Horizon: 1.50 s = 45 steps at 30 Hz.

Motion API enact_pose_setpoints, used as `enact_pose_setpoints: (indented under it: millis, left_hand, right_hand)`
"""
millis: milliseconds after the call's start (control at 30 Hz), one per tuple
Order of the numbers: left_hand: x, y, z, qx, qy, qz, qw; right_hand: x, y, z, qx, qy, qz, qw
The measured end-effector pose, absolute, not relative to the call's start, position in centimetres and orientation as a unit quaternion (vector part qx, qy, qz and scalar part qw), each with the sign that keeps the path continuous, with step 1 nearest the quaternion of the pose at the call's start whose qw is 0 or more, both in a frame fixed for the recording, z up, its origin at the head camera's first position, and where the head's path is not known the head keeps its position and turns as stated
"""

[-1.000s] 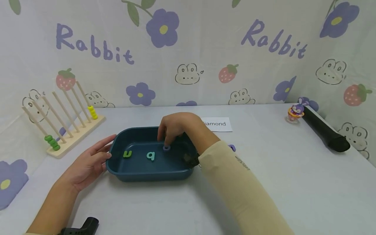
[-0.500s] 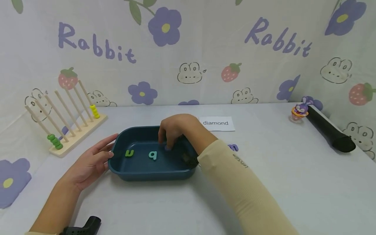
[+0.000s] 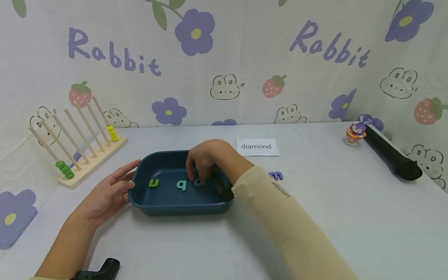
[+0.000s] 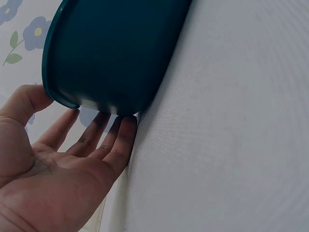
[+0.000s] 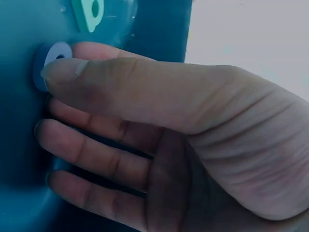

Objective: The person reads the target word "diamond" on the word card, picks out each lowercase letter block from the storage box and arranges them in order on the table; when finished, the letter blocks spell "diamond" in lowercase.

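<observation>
In the head view my left hand (image 3: 103,200) touches the left end of a dark teal tray (image 3: 182,210). In the left wrist view its extended fingers meet the tray's outer wall (image 4: 116,53), with the thumb tip by the rim. My right hand (image 3: 206,157) reaches inside the tray; in the right wrist view, its thumb and index finger pinch a small blue-purple letter (image 5: 41,67), partly hidden by the thumb. A teal letter (image 3: 181,185) shaped like q lies left of that hand, and a green letter (image 3: 153,183) farther left.
A card (image 3: 257,147) reading "diamond" lies behind the tray's right side, with a purple m (image 3: 275,175) nearer. A wooden bead rack (image 3: 94,159) stands at the left. At the right are a small rabbit figure (image 3: 356,132) and a black object (image 3: 392,153).
My right hand has shifted slightly toward the tray's near side, and the blue-purple letter has moved a little with it. The card and purple m show more fully. My left hand stays against the tray.
</observation>
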<state>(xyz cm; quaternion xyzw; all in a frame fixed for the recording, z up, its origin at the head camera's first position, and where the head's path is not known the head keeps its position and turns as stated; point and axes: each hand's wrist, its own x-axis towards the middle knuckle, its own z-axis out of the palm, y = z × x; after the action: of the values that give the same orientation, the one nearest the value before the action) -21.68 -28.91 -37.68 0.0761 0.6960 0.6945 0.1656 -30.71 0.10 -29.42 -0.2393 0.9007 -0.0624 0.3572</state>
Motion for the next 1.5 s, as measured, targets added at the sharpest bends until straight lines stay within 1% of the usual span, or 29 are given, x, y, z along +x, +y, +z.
enact_pose_setpoints:
  millis: [200, 467, 1100, 1267, 1500]
  left_hand:
    - [-21.7, -28.7, -37.6, 0.071, 0.697, 0.695, 0.164]
    - [-21.9, -28.7, -37.7, 0.085, 0.682, 0.707, 0.167]
    - [-21.7, -29.0, -37.8, 0.075, 0.682, 0.709, 0.163]
    - [-21.8, -29.1, -37.9, 0.076, 0.68, 0.711, 0.163]
    - [-21.8, -28.9, -37.8, 0.08, 0.684, 0.706, 0.165]
  right_hand:
    - [-30.6, -0.1, -29.6, -0.244, 0.896, -0.045, 0.367]
    - [-30.8, -0.3, -29.9, -0.246, 0.896, -0.027, 0.369]
    - [-30.5, -0.9, -30.2, -0.249, 0.906, 0.004, 0.341]
    - [-30.6, -0.7, -30.2, -0.243, 0.906, -0.023, 0.346]
    - [-31.5, 0.4, -30.0, -0.251, 0.888, -0.103, 0.373]
